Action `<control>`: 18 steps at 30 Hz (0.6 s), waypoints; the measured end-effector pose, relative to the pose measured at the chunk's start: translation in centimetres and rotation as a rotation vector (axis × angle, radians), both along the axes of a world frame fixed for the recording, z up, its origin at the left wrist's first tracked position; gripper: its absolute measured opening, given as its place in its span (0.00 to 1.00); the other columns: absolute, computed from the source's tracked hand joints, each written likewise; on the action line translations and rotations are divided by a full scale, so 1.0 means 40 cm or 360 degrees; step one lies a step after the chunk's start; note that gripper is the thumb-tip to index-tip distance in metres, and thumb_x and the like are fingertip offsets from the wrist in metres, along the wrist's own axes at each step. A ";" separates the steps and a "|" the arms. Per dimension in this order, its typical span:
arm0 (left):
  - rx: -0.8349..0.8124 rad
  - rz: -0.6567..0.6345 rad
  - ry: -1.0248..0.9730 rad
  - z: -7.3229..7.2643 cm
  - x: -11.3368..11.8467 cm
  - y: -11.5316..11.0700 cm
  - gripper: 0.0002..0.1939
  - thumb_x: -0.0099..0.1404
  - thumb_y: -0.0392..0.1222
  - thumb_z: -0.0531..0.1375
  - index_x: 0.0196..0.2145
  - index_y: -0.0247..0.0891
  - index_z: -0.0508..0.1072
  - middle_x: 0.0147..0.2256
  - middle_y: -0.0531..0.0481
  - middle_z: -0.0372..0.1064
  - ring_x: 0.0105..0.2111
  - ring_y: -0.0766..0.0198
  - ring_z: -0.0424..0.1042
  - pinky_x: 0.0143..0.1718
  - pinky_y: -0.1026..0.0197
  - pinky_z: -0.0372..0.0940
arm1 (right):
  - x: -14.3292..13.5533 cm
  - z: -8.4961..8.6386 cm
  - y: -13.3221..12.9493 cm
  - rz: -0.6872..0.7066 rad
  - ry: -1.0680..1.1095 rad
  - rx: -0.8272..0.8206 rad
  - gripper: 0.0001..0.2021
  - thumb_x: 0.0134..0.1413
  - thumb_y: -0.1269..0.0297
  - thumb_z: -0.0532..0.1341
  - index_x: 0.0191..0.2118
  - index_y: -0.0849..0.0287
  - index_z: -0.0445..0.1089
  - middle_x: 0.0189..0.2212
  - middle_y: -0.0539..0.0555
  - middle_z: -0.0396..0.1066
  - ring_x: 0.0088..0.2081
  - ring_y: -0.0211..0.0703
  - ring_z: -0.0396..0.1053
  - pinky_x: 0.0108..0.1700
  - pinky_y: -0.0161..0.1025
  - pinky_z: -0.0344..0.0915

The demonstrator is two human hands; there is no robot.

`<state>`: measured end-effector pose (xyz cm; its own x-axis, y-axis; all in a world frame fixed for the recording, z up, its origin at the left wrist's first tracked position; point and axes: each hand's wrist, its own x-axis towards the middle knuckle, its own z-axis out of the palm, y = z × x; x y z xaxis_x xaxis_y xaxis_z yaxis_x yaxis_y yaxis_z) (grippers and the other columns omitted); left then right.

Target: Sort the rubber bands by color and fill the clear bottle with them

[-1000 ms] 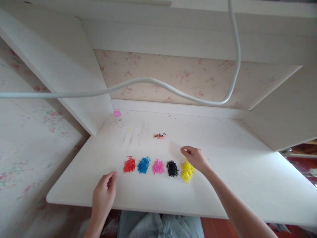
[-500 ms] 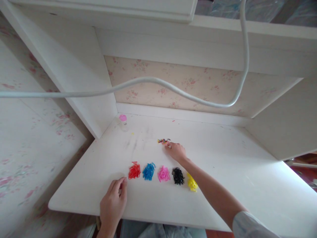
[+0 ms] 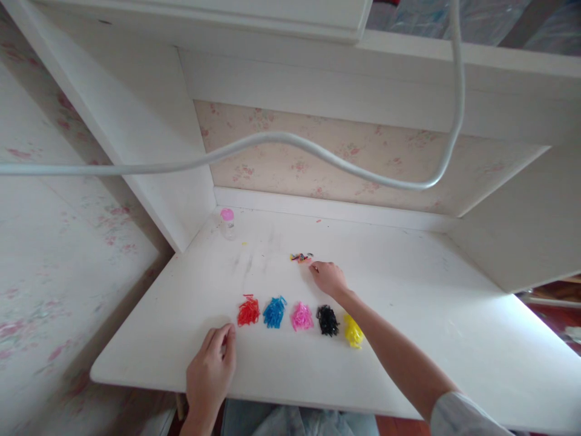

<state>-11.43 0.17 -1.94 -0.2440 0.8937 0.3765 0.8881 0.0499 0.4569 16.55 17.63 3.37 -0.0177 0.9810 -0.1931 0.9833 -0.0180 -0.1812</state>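
White desk (image 3: 172,339) carries a small mixed cluster of multicoloured, rubbery-looking loops (image 3: 299,258), and the right hand (image 3: 330,278) has just come over to it from near the yellow pile. That makes the mixed cluster the centre of the work in hand, judging by the fingertips, which are now just beside its near right edge. The right grip is almost closed, thumb and forefinger drawn close together; whether a loop is caught between them, I cannot tell.

The left hand (image 3: 211,364) has barely shifted. It rests near the front edge of the desk, just beside the red pile, its thumb and forefinger brought nearly together. Whether that grip has hold of anything is also too unclear to tell.

Between the person and the mixed cluster, five piles of small loops lie in a row, apart from one another. From left to right they are a bright red pile (image 3: 248,311), a blue pile (image 3: 274,313), a pink pile (image 3: 302,317), a black pile (image 3: 327,321) and a yellow pile (image 3: 353,332), the last partly covered by the right forearm (image 3: 394,351). The mixed cluster is much smaller than any of the single-colour piles.

Towards the back left corner, well apart from both hands, a clear jar (image 3: 229,229) stands upright under a pink lid (image 3: 227,214).
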 end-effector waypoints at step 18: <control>-0.0094 -0.0035 0.0152 0.004 0.010 -0.007 0.10 0.67 0.46 0.53 0.41 0.43 0.71 0.36 0.53 0.73 0.29 0.67 0.72 0.28 0.66 0.59 | 0.012 0.049 -0.254 0.0509 0.0527 0.0007 0.17 0.61 0.61 0.49 0.27 0.56 0.72 0.21 0.48 0.69 0.23 0.33 0.60 0.27 0.31 0.47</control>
<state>-11.04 -0.10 -1.78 -0.1895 0.9198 0.3437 0.9286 0.0541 0.3672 17.03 7.46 5.34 -0.3795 0.9172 -0.1216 0.8286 0.2784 -0.4858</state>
